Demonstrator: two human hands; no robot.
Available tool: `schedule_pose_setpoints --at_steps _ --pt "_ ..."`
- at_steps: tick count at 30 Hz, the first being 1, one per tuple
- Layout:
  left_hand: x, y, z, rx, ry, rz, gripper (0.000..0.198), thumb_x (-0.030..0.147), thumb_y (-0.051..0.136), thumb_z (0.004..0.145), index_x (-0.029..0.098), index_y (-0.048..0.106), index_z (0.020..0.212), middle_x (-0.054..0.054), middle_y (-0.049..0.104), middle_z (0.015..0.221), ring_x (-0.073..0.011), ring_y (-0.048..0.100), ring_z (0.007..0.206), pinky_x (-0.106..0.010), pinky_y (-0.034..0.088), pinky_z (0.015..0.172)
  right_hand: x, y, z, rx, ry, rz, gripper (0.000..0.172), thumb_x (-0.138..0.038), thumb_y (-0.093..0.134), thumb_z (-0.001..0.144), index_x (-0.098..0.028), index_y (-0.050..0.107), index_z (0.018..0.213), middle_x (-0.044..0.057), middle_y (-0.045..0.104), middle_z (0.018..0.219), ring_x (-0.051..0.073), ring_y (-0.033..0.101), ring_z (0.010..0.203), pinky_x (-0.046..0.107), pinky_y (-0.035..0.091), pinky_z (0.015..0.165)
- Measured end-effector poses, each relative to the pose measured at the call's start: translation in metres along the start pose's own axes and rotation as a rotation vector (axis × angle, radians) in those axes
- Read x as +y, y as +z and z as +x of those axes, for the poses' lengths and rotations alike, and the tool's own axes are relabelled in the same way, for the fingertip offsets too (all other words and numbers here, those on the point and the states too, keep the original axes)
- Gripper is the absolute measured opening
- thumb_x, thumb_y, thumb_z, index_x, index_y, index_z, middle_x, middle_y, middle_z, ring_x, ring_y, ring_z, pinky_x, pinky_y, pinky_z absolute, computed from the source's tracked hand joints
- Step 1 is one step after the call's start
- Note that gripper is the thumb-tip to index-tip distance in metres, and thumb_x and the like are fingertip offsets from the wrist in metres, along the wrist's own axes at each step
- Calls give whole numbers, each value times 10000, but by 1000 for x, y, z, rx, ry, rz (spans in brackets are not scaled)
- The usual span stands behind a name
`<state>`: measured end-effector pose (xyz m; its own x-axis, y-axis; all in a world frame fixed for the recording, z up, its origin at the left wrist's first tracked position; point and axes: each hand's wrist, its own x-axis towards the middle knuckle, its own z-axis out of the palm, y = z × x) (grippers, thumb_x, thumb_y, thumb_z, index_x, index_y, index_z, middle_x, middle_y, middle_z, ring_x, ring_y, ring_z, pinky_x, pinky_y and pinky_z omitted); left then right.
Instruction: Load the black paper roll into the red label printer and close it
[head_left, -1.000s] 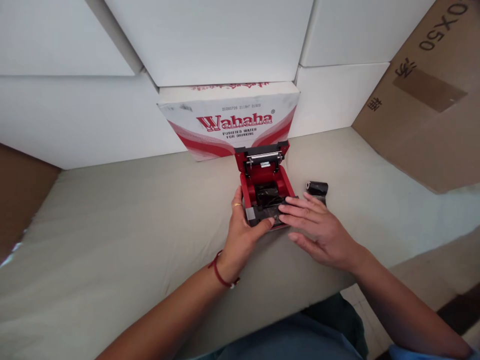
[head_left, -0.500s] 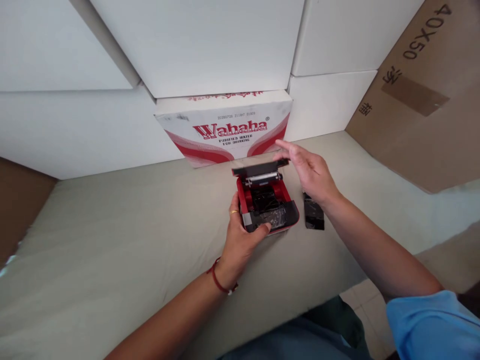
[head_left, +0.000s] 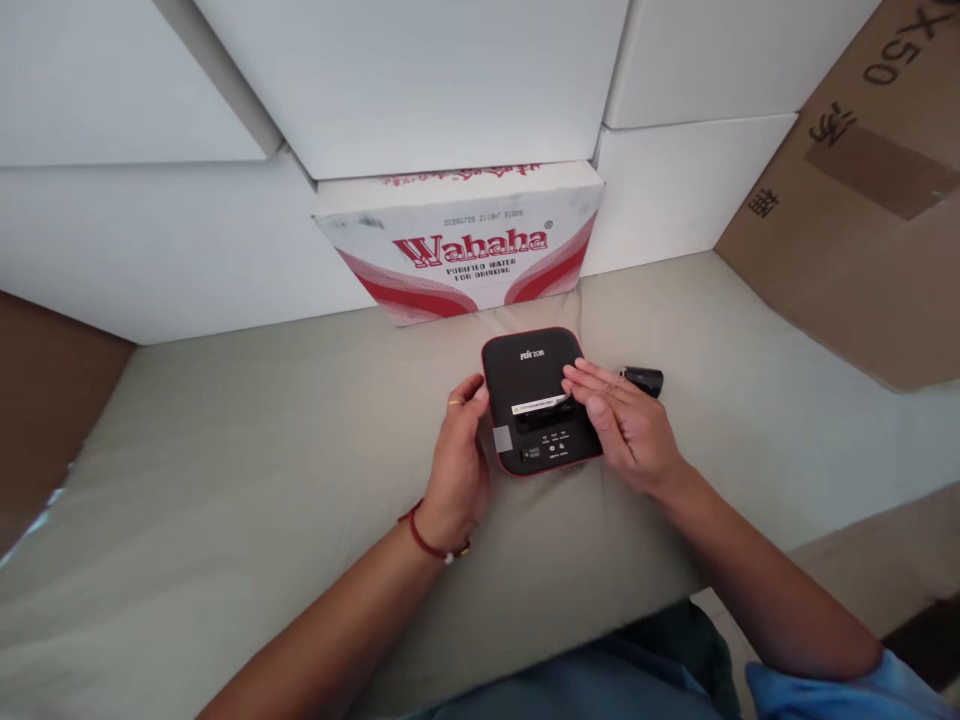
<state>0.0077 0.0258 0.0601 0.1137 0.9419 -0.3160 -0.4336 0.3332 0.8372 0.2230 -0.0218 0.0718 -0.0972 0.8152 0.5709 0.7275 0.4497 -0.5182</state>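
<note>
A small black thermal printer [head_left: 531,375] with a red rim lies on the cloth-covered surface, its lid down. A white warning strip [head_left: 538,405] runs beside the dark slot across its top, and small icons and a grey tab sit on the near part. My left hand [head_left: 459,450] grips the printer's left edge, thumb and fingers against the side. My right hand [head_left: 626,425] lies over the right side of the lid with its fingers stretched out. A shiny black piece [head_left: 646,380] rests just beyond that hand and is partly hidden by it.
Behind the printer stands a white and red Wahaha water carton [head_left: 480,250]. Large white boxes [head_left: 420,80] form a wall at the back. A brown cardboard box [head_left: 862,250] stands at the right, and a brown panel [head_left: 60,400] at the left.
The printer's raised lid has come down, covering the red inside. My right hand has moved from the lid's far edge down onto its right side. My left thumb has left the front part.
</note>
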Motion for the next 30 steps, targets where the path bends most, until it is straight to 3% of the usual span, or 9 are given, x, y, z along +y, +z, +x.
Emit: schedule_pose_setpoints --at_steps 3,10,16,18,20,23,26,30 --pt "7 -1 11 -16 4 69 636 415 992 759 260 703 1303 -55 758 1423 -317 651 1428 -457 505 1216 1 3 -1 46 19 56 425 -288 471 1204 -250 852 1388 72 838 1449 257 752 1462 491 635 1248" --pt "22 -14 16 -143 -102 79 578 322 995 710 266 756 1233 -49 751 1467 -346 577 1544 -501 428 1316 3 2 1 33 83 152 420 -369 477 1214 -277 869 1332 71 864 1404 281 765 1445 536 621 1255" --pt "18 -26 9 -289 -84 37 613 236 900 730 318 784 1327 -14 695 1608 -384 474 1657 -575 390 1379 -6 -10 3 -47 183 254 513 -496 507 1214 -308 625 1676 101 804 1531 276 712 1507 529 567 1279" --pt "8 -26 9 -280 -52 5 643 215 871 726 331 771 1350 -6 683 1619 -387 469 1662 -595 376 1396 -9 -11 4 -89 127 259 468 -511 515 1208 -309 713 1580 103 803 1531 299 670 1554 559 531 1302" --pt "-4 -27 13 -268 -9 -12 708 220 863 713 345 747 1399 -3 664 1644 -389 440 1690 -601 333 1431 -10 -9 2 -121 42 241 396 -497 532 1201 -291 827 1365 105 822 1496 320 665 1556 595 499 1316" --pt "-20 -29 20 -286 118 -9 903 274 893 714 436 631 1562 43 501 1819 -382 351 1760 -600 301 1460 -9 -7 -4 -125 -52 194 341 -453 562 1190 -271 850 1202 112 838 1460 332 706 1499 638 478 1314" --pt "-29 -31 25 -309 212 17 990 344 897 763 494 517 1665 66 356 1913 -360 222 1829 -573 241 1495 -10 -6 -11 -54 -118 141 293 -366 578 1169 -255 849 1182 118 846 1412 321 717 1449 598 542 1254" --pt "-32 -34 27 -357 232 34 1023 403 910 796 529 454 1703 60 298 1943 -354 175 1849 -570 222 1502 -16 -7 -14 99 -245 -51 194 -272 691 1090 -219 870 1141 114 854 1121 301 714 1267 476 641 1083"
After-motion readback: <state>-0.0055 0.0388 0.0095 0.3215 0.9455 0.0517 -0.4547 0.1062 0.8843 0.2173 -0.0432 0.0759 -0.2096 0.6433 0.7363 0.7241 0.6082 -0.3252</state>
